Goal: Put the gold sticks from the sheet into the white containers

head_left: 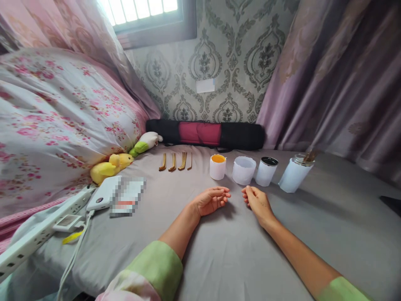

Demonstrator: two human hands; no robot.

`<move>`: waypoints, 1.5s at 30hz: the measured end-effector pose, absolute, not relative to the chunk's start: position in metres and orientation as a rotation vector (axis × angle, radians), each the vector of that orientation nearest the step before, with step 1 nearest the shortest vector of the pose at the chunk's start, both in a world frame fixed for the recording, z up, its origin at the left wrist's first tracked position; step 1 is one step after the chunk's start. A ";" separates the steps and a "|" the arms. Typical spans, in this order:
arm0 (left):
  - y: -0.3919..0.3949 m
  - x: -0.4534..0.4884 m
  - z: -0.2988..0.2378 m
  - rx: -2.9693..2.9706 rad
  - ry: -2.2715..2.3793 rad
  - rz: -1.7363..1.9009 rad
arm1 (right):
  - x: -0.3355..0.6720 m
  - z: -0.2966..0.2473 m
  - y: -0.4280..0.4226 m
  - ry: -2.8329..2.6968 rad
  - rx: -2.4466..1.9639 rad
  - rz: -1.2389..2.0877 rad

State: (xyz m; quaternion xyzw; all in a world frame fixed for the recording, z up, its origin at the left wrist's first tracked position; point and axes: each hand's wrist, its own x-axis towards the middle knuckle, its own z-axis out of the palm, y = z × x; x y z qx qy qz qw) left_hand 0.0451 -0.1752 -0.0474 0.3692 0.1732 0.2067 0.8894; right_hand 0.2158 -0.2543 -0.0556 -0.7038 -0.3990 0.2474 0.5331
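My left hand (213, 200) hovers low over the grey sheet, fingers loosely curved and apart, with nothing in it. Facing it, my right hand (257, 201) has its thumb pressed on curled fingers; whatever they may hold is hidden. Just beyond the hands stand a white-sided cup with orange inside (217, 168), a wider translucent white cup (243, 171), a white-wrapped can with a dark inside (266, 172), and a white-wrapped jar (294, 176) with thin brown sticks. To their left lie several small groups of thin, bent, brownish-gold pieces (172, 163).
A black and maroon long bag (200, 133) lies along the wall. On the left are plush toys (115, 164), a white box-like device (104, 194), a blurred packet (128, 196), a power strip (46, 228) and a white cable (73, 259). Curtains (332, 83) hang at right.
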 end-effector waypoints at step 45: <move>-0.031 0.010 -0.028 2.279 1.807 0.516 | 0.218 -0.063 -0.259 -1.146 -1.748 0.395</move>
